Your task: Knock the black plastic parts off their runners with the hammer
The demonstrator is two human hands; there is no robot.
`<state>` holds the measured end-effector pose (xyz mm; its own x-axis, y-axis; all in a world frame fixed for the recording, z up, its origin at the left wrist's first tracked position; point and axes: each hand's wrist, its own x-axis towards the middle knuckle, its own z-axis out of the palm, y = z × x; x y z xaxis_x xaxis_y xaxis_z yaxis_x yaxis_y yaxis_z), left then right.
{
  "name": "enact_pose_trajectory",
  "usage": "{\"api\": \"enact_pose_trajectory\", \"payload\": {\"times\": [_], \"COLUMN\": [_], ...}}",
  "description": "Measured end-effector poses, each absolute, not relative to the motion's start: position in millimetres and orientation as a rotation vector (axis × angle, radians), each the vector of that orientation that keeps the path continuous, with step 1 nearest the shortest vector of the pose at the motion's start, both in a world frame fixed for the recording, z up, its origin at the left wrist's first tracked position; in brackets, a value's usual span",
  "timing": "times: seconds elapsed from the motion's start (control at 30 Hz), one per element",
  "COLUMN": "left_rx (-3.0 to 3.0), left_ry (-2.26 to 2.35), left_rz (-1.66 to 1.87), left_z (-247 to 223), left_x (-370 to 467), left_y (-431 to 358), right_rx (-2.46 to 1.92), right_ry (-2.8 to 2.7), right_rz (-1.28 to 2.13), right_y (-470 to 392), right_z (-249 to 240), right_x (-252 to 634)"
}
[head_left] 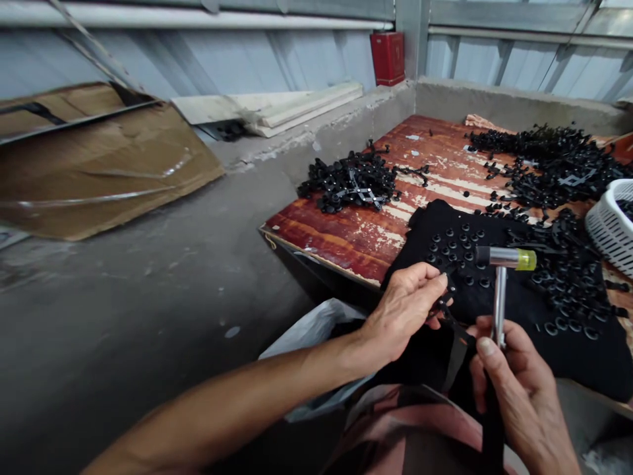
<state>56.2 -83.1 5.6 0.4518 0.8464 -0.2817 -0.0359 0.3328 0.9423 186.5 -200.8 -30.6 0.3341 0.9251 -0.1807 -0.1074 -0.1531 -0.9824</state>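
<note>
My left hand [398, 316] pinches a small black linked piece with shiny rivets [449, 288] between thumb and fingers. In my right hand [529, 386] is a two-faced mallet [500, 297], its metal handle upright. One mallet face is yellow and the other black. A dark strip [459, 349] runs between my hands; whether the right fingers also grip it I cannot tell. Just beyond them lies a folded black cloth [420, 241], with several black ring-shaped parts [564, 323] and round black caps [450, 245] spread over it.
Heaps of black linked parts [346, 181] and small black pieces [548, 161] cover areas of the worn red board [321, 237]. A white basket [610, 224] stands at the right. Cardboard [109, 165] leans at the left, and a red tin [388, 59] sits on the concrete ledge.
</note>
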Motion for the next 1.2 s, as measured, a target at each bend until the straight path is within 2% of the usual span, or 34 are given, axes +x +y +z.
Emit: {"api": "enact_pose_trajectory", "payload": {"times": [0.17, 0.27, 0.37, 0.43, 0.5, 0.6, 0.73, 0.93, 1.2], "left_rx": [0.912, 1.067, 1.604, 2.092, 2.52, 2.775, 2.7, 2.205, 2.243], "left_ry": [0.884, 0.979, 1.22, 1.165, 0.877, 0.572, 0.569, 0.824, 0.958], "left_rz": [0.774, 0.715, 0.919, 1.089, 1.009, 0.725, 0.617, 0.522, 0.482], "left_z": [-2, -6, -9, -7, -1, 8, 12, 14, 11], "left_x": [52, 38, 21, 15, 15, 22, 33, 50, 64], "left_y": [-96, -104, -109, -110, -108, -101, -87, -64, -56], "right_rx": [-1.354, -1.39, -1.401, -1.402, -1.394, -1.377, -1.38, -1.449, -1.429], "right_ry": [-0.713, -0.749, -0.813, -0.854, -0.887, -0.919, -0.894, -0.777, -0.483], "right_rz": [1.045, 0.985, 1.019, 1.043, 1.061, 1.072, 1.014, 0.866, 0.883], "right_y": [-192, -190, -190, -190, -189, -185, -186, -208, -220], "right_z": [-24, -20, -20, -21, -21, -19, -18, -30, -29], "right_x": [173, 180, 189, 192, 192, 191, 195, 210, 204]}}
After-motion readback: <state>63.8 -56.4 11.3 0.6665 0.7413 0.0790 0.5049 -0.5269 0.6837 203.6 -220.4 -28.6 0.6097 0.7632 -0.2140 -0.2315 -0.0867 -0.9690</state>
